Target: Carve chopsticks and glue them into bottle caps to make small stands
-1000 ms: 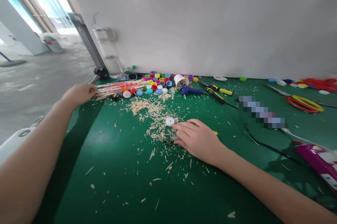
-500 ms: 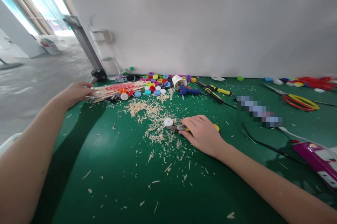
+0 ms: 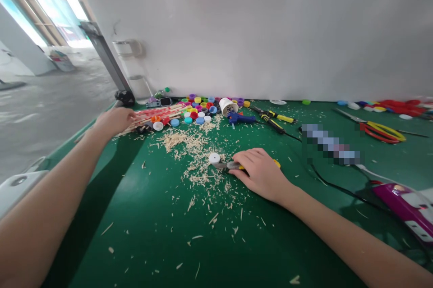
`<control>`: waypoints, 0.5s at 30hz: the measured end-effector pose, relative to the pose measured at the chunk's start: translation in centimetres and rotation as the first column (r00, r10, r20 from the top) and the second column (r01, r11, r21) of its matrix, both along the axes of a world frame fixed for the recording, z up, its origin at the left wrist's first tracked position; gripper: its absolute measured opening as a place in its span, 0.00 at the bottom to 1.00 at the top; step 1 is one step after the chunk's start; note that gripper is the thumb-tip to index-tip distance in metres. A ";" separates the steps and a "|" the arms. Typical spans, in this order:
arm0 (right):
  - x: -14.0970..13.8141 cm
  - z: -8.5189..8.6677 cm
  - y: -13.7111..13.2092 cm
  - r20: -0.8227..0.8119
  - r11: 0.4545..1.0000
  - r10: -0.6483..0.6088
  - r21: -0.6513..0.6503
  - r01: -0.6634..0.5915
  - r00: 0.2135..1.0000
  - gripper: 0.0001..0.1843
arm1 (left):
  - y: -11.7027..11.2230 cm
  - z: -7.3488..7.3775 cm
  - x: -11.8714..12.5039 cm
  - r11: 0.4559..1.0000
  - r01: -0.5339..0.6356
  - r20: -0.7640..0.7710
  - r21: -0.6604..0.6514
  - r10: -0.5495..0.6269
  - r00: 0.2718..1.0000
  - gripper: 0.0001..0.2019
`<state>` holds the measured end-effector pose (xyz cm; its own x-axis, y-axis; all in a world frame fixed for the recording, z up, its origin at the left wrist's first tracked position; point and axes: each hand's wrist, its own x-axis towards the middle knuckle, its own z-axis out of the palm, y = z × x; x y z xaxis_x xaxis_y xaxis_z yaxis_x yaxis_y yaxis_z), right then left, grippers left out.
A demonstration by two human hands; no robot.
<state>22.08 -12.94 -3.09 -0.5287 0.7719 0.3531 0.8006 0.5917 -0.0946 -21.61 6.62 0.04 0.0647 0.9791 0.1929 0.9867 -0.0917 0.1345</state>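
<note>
My left hand (image 3: 115, 121) reaches to the far left of the green table (image 3: 152, 234). Its fingers curl over the near ends of a bundle of wooden sticks (image 3: 158, 112) with red print. My right hand (image 3: 260, 173) lies in the middle of the table, closed on a yellow-handled knife (image 3: 227, 165). The knife's grey tip pokes out to the left and its yellow end shows behind my knuckles. A white bottle cap (image 3: 214, 158) sits just left of the tip, among pale wood shavings (image 3: 192, 144).
Coloured bottle caps (image 3: 203, 105), a tipped white cup (image 3: 227, 106), a blue glue gun (image 3: 241, 119) and yellow-black tools (image 3: 277, 119) lie along the white wall. Red-and-yellow scissors (image 3: 382, 131), a black cable (image 3: 338, 184) and a purple device (image 3: 406, 207) are at the right.
My right hand, flat on the shavings a second ago, has closed on the knife. My left hand has slid right onto the stick ends.
</note>
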 end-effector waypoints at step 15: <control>1.3 0.8 0.4 0.011 0.999 -0.047 -0.001 0.047 0.999 0.12 | -0.3 2.8 -0.5 0.990 0.115 0.114 0.077 -0.124 0.986 0.06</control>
